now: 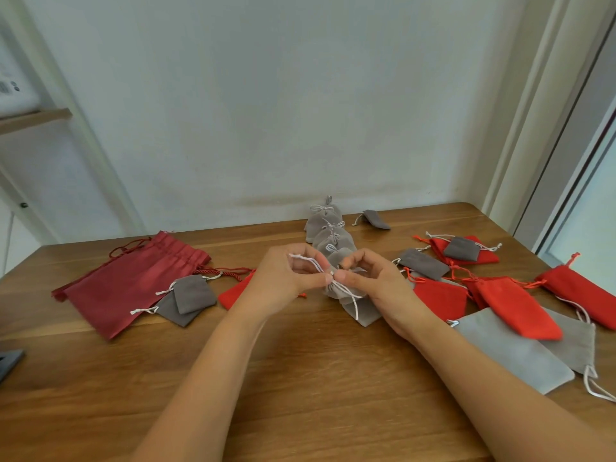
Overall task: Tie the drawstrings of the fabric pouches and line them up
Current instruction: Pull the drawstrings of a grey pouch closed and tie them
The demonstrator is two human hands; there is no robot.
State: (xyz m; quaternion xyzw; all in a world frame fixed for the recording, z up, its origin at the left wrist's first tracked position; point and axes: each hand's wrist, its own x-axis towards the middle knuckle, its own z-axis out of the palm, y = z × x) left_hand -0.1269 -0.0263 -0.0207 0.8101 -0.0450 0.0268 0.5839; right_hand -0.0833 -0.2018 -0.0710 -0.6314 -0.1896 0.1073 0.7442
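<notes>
Counter (300, 378) is looking pretty busy from the head cam. Left hand (283, 278) is pinching the white drawstring (311, 261) between thumb and fingertips. Right hand (376, 281) is pinching the same cord right beside it, thumbs nearly touching. Small grey pouch (361, 313) is sitting mid-counter just under the right hand, loose cord ends trailing across it. Right behind the hands, a row of tied grey pouches (328, 228) is running back toward the wall. Big dark red pouch (133, 281) is lying off to the left, with two dark grey pouches (190, 296) overlapping its edge. Bright red pouches (513, 305) and larger light grey pouches (513, 351) are lying scattered on the right.
</notes>
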